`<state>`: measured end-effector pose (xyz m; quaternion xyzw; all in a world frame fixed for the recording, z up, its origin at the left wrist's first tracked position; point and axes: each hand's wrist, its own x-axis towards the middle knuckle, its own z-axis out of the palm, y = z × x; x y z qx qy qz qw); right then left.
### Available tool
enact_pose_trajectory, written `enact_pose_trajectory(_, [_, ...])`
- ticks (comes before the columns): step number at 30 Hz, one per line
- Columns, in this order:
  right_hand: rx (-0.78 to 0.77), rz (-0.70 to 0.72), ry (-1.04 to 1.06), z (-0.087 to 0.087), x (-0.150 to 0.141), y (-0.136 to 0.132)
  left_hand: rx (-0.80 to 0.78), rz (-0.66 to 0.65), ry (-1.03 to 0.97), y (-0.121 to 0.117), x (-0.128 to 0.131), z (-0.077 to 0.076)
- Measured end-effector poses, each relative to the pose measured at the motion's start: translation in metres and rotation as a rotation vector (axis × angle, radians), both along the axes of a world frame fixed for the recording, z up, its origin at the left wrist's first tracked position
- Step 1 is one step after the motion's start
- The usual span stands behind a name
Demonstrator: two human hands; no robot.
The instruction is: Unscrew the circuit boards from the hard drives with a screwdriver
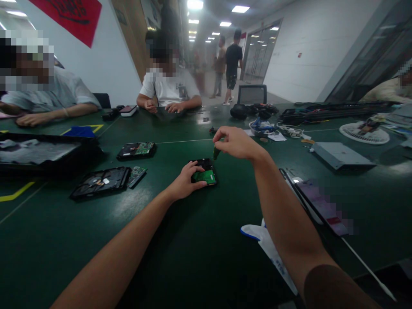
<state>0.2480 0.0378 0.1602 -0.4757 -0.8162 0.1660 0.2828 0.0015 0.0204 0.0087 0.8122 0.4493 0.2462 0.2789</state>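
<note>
A hard drive (pixel 206 177) with a green circuit board and a black frame lies on the green table in front of me. My left hand (pixel 186 181) grips it from the left, fingers over its far edge and thumb along the near side. Above its far right corner, my right hand (pixel 234 142) pinches a dark green screwdriver (pixel 216 152), held upright with the tip pointing down. Whether the tip touches a screw is too small to tell.
Left of me lie another hard drive (pixel 136 149), an opened drive casing (pixel 101 182), a loose circuit board (pixel 137 176) and a large black tray (pixel 45 152). To the right are a white glove (pixel 272 249), a phone (pixel 322 206) and a metal box (pixel 341 154). Co-workers sit across the table.
</note>
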Motion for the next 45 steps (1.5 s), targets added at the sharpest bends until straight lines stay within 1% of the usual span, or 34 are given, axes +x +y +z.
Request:
enact_pose_trajectory(4, [-0.071,0.063,0.075,-0.004,-0.002,0.001,0.001,0.004,0.002,0.001,0.0,-0.001])
enact_pose_trajectory(9, [-0.176,0.054,0.148,-0.008,-0.004,0.005,0.012,0.0,0.009,0.001,0.0,-0.002])
enact_pose_trajectory(11, [-0.161,0.057,0.139,-0.007,-0.005,0.005,0.014,0.004,0.011,0.001,0.001,-0.001])
enact_pose_trajectory(13, [-0.098,0.054,0.106,-0.006,-0.005,0.004,0.011,0.008,0.009,0.0,0.001,0.0])
enact_pose_trajectory(16, [-0.016,0.0,0.043,-0.004,-0.006,0.002,0.004,0.004,0.0,0.0,0.001,0.0])
enact_pose_trajectory(18, [0.005,-0.029,0.023,-0.004,-0.006,0.002,0.002,0.003,-0.001,0.0,0.001,0.0])
enact_pose_trajectory(22, [-0.026,0.02,0.062,-0.006,-0.008,0.003,0.009,0.01,0.01,0.0,0.001,-0.001])
enact_pose_trajectory(28, [-0.171,0.077,0.168,-0.011,-0.009,0.007,0.003,0.002,0.003,0.001,0.0,-0.001])
enact_pose_trajectory(30, [-0.151,0.089,0.168,-0.012,-0.008,0.009,0.0,0.001,0.008,0.001,0.0,-0.001])
enact_pose_trajectory(32, [-0.082,0.074,0.134,-0.011,-0.007,0.009,0.002,0.001,0.008,0.001,0.0,-0.001])
enact_pose_trajectory(34, [-0.012,0.029,0.089,-0.01,-0.007,0.009,0.003,0.003,0.004,0.0,0.0,-0.001])
enact_pose_trajectory(36, [0.022,-0.023,0.064,-0.01,-0.008,0.008,0.002,0.0,0.004,0.0,-0.001,-0.001])
enact_pose_trajectory(39, [0.009,-0.048,0.109,-0.011,-0.01,0.007,0.016,-0.007,0.003,0.001,-0.001,-0.002])
enact_pose_trajectory(45, [-0.097,0.037,0.249,-0.017,-0.009,0.011,0.015,0.0,0.007,0.0,0.0,-0.001])
